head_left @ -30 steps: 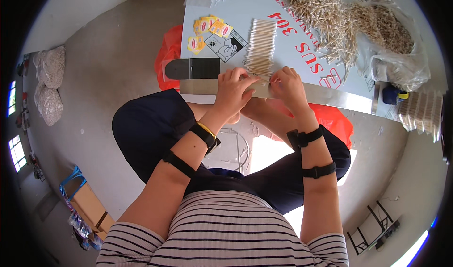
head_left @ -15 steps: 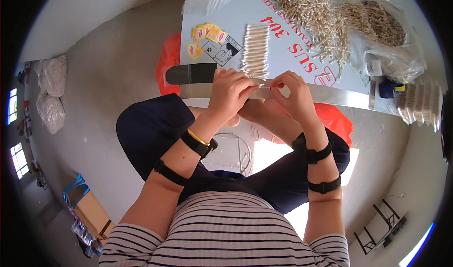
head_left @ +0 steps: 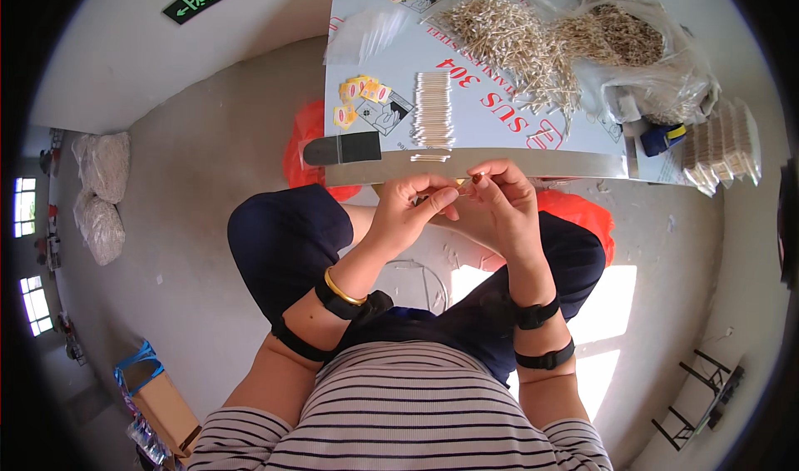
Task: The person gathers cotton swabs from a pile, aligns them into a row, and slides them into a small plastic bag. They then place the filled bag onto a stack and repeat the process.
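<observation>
My left hand [head_left: 414, 209] and my right hand [head_left: 509, 200] meet just off the near edge of the table. Both are closed in a pinch, fingertips almost touching. Whatever lies between them is too small to make out, with only a yellowish speck and a dark reddish spot by the right fingertips. Beyond them, a neat row of cotton swabs [head_left: 434, 109] lies on the table [head_left: 491, 163]. A few separate swabs [head_left: 429, 158] rest on the metal edge strip, below that row. Small yellow labels [head_left: 364, 89] sit left of the row.
A large heap of loose cotton swabs [head_left: 512, 47] spills from a clear bag [head_left: 691, 71]. Transparent sleeves [head_left: 366, 34] lie far left, a dark pad [head_left: 349, 148] at the near-left edge. A blue-and-yellow tool [head_left: 663, 139] and stacked swab packs [head_left: 722, 148] stand right. Red plastic [head_left: 574, 217] hangs below.
Both hands have drawn back from the table edge toward me. The swab held between them is no longer visible there; a few swabs now show on the edge strip. The view has shifted.
</observation>
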Demonstrator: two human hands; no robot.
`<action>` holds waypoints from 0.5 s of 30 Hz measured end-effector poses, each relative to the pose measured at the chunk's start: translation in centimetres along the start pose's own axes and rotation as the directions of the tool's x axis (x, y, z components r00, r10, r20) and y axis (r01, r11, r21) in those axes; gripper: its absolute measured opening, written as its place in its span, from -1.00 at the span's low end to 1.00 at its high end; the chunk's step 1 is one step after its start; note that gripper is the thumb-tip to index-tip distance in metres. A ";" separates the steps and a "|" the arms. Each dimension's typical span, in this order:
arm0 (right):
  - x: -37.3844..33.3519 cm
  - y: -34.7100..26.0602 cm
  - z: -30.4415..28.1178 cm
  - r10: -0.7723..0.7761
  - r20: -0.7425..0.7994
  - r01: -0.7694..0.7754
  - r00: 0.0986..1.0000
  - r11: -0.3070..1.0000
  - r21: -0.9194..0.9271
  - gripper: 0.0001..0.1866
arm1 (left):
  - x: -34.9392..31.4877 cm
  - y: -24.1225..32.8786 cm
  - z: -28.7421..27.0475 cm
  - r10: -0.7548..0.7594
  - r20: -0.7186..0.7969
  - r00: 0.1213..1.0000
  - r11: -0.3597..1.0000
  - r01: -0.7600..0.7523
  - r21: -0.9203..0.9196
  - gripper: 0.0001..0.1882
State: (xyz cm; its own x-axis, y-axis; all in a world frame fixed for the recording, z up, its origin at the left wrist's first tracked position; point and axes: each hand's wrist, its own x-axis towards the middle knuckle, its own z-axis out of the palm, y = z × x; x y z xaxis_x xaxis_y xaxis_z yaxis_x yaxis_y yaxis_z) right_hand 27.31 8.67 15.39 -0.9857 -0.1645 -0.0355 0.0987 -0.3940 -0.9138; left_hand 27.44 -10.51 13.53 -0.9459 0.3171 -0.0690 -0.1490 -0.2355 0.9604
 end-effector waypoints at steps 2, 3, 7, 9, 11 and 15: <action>-1.0 -0.5 0.4 -0.027 -0.007 0.027 1.000 1.000 0.014 -0.85 | -0.7 0.5 0.4 -0.019 0.030 0.999 0.999 0.020 -0.035 -0.78; -1.5 -0.7 0.5 -0.041 -0.014 0.041 0.999 0.999 0.031 -0.84 | -1.0 0.7 0.6 -0.011 0.037 0.999 0.999 0.013 -0.031 -0.78; -3.2 -1.5 0.8 -0.090 -0.032 0.092 0.995 0.994 0.054 -0.82 | -2.1 2.3 1.8 -0.033 0.121 0.992 0.997 0.042 -0.072 -0.78; -4.1 -2.1 0.9 -0.088 -0.046 0.092 0.995 0.991 0.093 -0.79 | -2.6 2.8 2.4 -0.049 0.140 0.989 0.995 0.061 -0.081 -0.77; -4.8 -2.4 0.9 -0.105 -0.044 0.109 0.993 0.990 0.094 -0.79 | -3.0 2.5 2.7 -0.005 0.153 0.988 1.000 0.007 -0.017 -0.77; -5.9 -2.9 0.8 -0.114 -0.038 0.117 0.993 0.989 0.094 -0.79 | -3.7 2.7 3.4 -0.009 0.189 0.982 1.000 0.013 -0.021 -0.76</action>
State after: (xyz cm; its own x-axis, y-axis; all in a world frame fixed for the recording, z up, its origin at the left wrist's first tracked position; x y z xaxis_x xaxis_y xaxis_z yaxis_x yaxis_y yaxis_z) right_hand 32.90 10.10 18.55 -0.9950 -0.0842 0.0540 -0.0054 -0.4938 -0.8695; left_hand 31.52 -9.21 17.28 -0.8731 0.4869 -0.0251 -0.1672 -0.2506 0.9536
